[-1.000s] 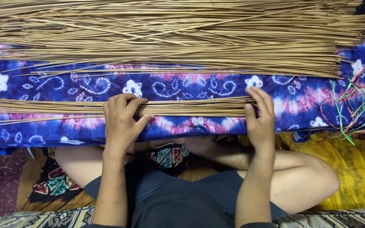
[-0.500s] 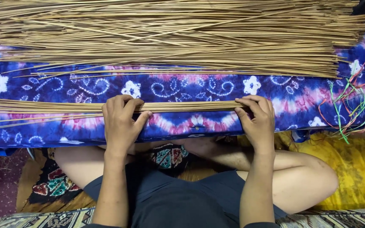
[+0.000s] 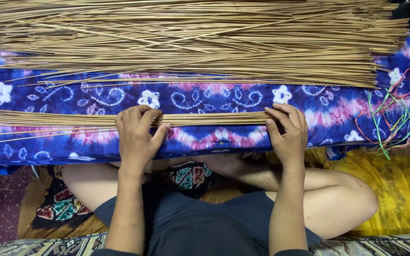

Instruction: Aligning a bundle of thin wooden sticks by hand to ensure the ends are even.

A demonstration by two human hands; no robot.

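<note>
Here, two hands (image 3: pixel 138 135) (image 3: pixel 288 132) grip one stick bundle (image 3: pixel 214 118).

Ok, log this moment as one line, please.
left hand: gripping small stick bundle | right hand: cupping bundle's right end | surface: blue tie-dye cloth | beyond: large stick pile

Worn on the head, looking almost straight down over crossed bare legs and dark shorts onto the blue, pink and white tie-dyed cloth (image 3: pixel 214 97) spread across the front. Close enough to fill the width with that cloth. Beyond the cloth's far edge, cut off by the top border, the broad heap of thin tan sticks (image 3: pixel 191 38). On the cloth's near edge, the left hand (image 3: pixel 136 137) and right hand (image 3: pixel 288 135). Single view only, nothing shared with another.
</note>
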